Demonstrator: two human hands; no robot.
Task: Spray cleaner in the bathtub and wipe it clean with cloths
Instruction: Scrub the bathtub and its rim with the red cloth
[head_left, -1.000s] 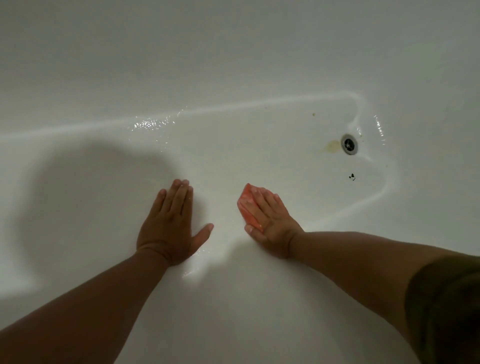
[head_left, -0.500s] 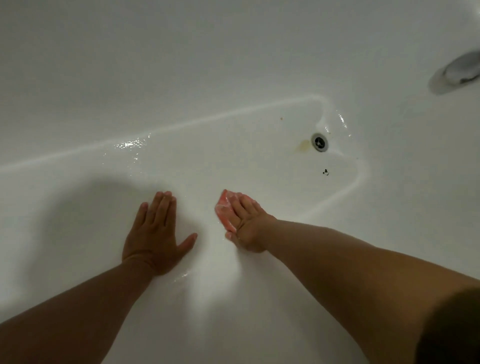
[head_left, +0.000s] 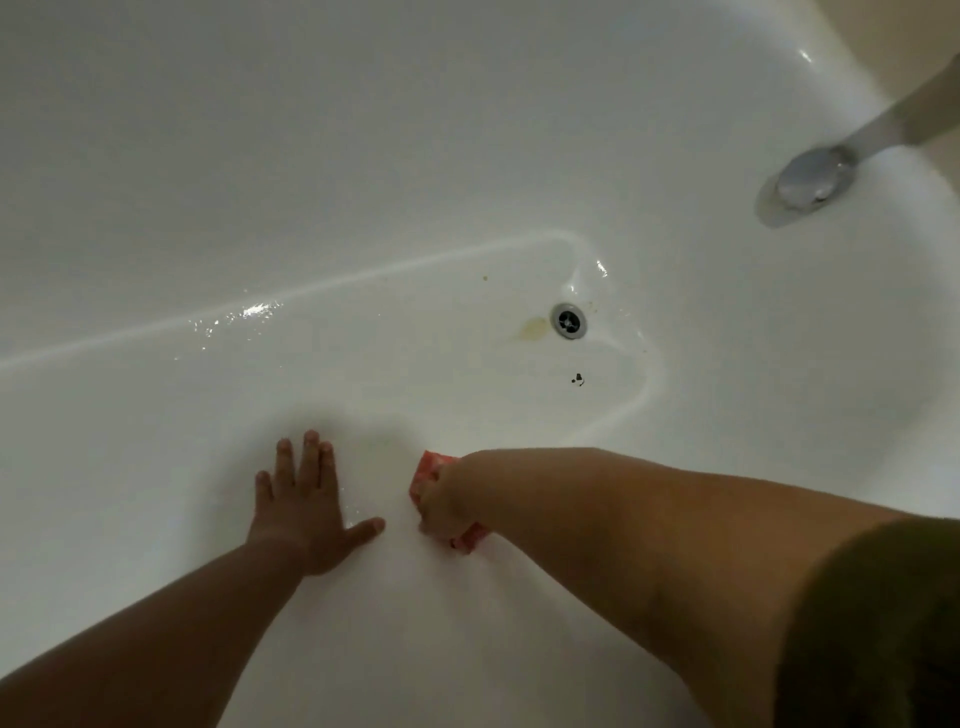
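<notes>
- We press the left hand (head_left: 306, 512) flat on the bathtub (head_left: 218, 171) floor, fingers spread and grasping nothing; it serves as a prop for our weight.
- Just beside it, the right hand (head_left: 444, 506) is clenched over a pink cloth (head_left: 431, 467), which shows at the fingertips and again under the heel of the palm. The cloth lies on the tub floor, between the two hands and the near wall.
- The floor shines with wet patches (head_left: 244, 314) along the far wall. We judge the main risk to be a slip: the propping palm rests on a slick film, and a hard push on the cloth could shift our weight and let that palm slide.
- A yellowish stain (head_left: 535, 327) sits touching the left side of the drain (head_left: 570, 321), and a small dark speck (head_left: 577, 380) lies near it. Both are well apart from the cloth, so a wipe confined to this spot would leave them.
- Loose dirt dragged toward the drain could lodge in its grate.
- The tap (head_left: 815, 179) overhangs the far right end; an arm or head raised there could strike it.
- Open room lies ahead and to the left across the bare floor. The curved walls close in at right, where the cloth must follow the bend.
- We see no spray bottle.
</notes>
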